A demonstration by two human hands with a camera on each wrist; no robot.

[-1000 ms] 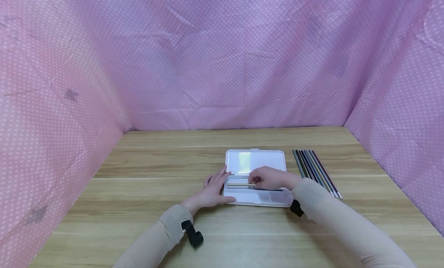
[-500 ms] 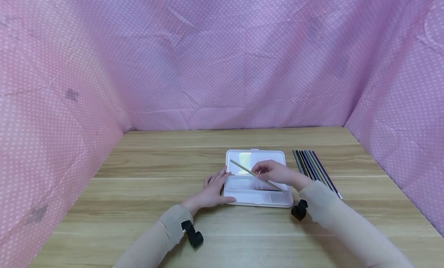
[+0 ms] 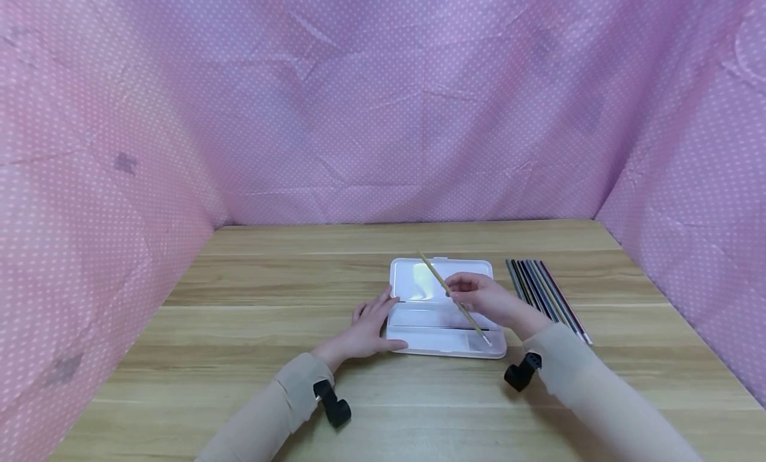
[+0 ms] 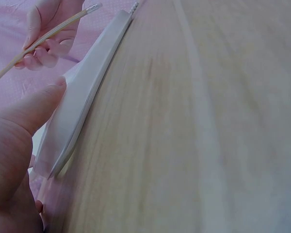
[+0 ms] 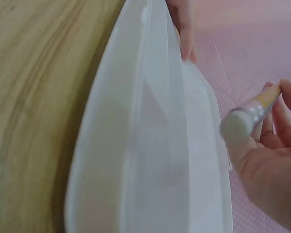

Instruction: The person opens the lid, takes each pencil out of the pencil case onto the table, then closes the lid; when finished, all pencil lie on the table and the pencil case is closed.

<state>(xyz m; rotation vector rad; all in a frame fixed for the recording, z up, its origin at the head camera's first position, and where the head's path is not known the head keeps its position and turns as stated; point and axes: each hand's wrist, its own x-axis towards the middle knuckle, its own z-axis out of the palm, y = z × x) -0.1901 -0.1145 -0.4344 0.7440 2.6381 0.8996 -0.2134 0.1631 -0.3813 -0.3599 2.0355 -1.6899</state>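
An open white pencil case (image 3: 421, 340) lies on the table with its lid (image 3: 475, 269) folded back. My left hand (image 3: 366, 332) rests at its left end, fingers straight and spread, thumb at the front edge. Over the case my right hand (image 3: 481, 299) pinches a yellowish pencil (image 3: 433, 272) between thumb and fingers. The pencil slants, its white eraser end (image 5: 236, 125) pointing toward me and to the right. In the left wrist view the pencil (image 4: 58, 30) is above the case. A thin dark line runs along the case's inside.
Right of the case, several dark, blue and red pencils (image 3: 556, 286) lie side by side in a slanted row, eraser ends toward me. A pink dotted cloth (image 3: 383, 116) hangs behind and along both sides of the wooden table (image 3: 287, 269).
My right hand has lifted the pencil out of the case, moving up and to the right. The pencil has turned from level to steeply slanted. My left hand has stayed in place.
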